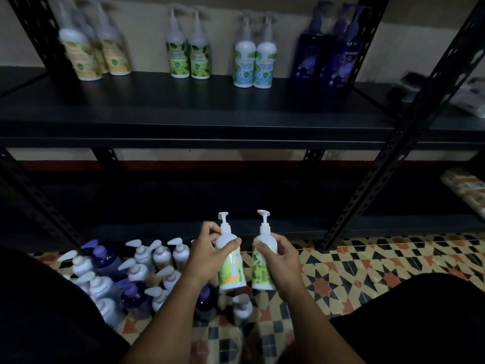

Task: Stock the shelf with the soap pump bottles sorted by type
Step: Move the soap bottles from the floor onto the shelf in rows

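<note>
1. Head view: the left hand (207, 256) grips a green-label pump bottle (231, 261) around its shoulder; the right hand (282, 261) wraps a second green-label bottle (262, 261). Both are upright over the tiled floor (367, 271), probably so the labels can be compared.
2. On the shelf (183, 106), four groups stand apart by type; the green pair (189, 48) likely marks their spot.
3. Unsorted bottles (136, 274) cluster on the floor beside the left arm.
</note>
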The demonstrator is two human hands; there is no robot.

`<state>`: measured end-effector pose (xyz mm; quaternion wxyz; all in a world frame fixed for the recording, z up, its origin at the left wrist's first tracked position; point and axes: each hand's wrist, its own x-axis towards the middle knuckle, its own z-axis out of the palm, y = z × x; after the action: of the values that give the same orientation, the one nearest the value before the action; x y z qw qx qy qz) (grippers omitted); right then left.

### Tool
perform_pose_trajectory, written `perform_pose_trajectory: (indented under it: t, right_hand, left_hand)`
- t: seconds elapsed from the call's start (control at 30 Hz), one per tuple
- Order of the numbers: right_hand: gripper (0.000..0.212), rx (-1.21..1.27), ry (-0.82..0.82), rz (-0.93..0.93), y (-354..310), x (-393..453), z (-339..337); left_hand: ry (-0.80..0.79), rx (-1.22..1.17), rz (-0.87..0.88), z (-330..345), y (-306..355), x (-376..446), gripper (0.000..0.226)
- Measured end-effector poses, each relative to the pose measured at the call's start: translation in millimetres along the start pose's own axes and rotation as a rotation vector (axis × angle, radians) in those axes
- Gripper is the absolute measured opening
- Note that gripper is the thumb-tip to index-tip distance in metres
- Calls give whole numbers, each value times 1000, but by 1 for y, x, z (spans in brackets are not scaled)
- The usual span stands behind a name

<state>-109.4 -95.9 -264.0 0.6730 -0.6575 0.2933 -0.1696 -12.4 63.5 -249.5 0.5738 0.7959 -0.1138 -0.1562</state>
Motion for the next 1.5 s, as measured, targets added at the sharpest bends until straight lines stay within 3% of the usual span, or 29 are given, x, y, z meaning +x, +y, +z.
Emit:
perform_pose_trajectory:
  t: [0.07, 0.23, 0.4, 0.5, 0.77, 1.0, 1.2, 1.33, 1.5]
  right_hand:
    - [26, 8, -67, -2, -3, 0, 1]
    - [25, -56, -131, 33, -5, -2, 8]
    - [27, 3, -141, 10, -5, -6, 11]
    - [50, 10, -137, -23, -2, -5, 11]
    - [58, 111, 71, 30, 6, -2, 7]
    - [32, 219, -71, 80, -3, -3, 2]
    - [31, 255, -157, 113, -10, -4, 6]
    - [28, 270, -137, 88, -13, -6, 11]
    - [56, 172, -156, -45, -23, -7, 17]
  left_hand:
    - [-75, -59, 5, -1, -2, 0, 38]
    - [-102, -119, 0, 8, -8, -3, 24]
    - [-60, -95, -11, 14, -5, -9, 47]
    - [-39, -41, -24, 13, -7, -7, 65]
    - [44, -95, -81, 8, -8, -4, 63]
    - [-73, -282, -93, 1, -2, -2, 28]
    - [-137, -363, -160, -1, -3, -2, 32]
    - [-87, -408, -129, 3, -2, -6, 20]
    - [-52, -344, 17, -1, 14, -6, 40]
